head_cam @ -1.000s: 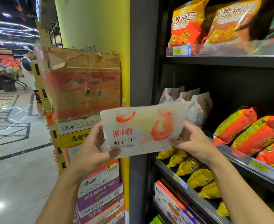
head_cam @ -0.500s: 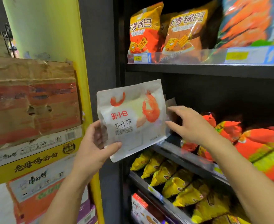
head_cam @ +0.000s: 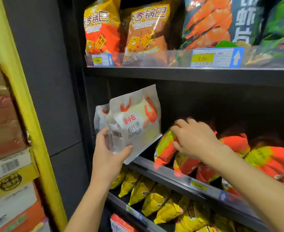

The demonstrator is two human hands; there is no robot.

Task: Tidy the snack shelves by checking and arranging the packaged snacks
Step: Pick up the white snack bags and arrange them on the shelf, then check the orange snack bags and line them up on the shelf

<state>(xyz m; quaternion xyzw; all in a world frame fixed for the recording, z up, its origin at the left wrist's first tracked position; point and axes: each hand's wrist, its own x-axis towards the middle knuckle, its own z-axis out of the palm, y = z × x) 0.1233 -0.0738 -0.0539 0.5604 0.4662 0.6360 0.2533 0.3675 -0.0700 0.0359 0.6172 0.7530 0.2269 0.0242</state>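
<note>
Because the right forearm crosses the lower right of the view, part of the row of orange bags on the middle shelf is covered, and those farther right are smeared by blur. Fingers of the left hand pass behind the white bag, so only thumb and palm show. A second white bag stands behind it, mostly hidden, with just its left edge and a scrap of red print visible. Top-shelf bags are cut off by the upper edge, and the back of the middle shelf is too dark to make out. Cartons at the left are cropped and blurred, their print unreadable.

The white bag is a matte pouch with orange-red shrimp drawn near the top, red and dark characters in the middle and a barcode on its side panel. It is held tilted at the left end of the middle shelf, its lower corner hanging out past the shelf's front rail; whether its base rests on the shelf cannot be told. The left hand grips its lower left corner, thumb across the front. The right hand curls over the top of the nearest orange bag, just beside the white bag, fingers and thumb clasping its upper end.
</note>
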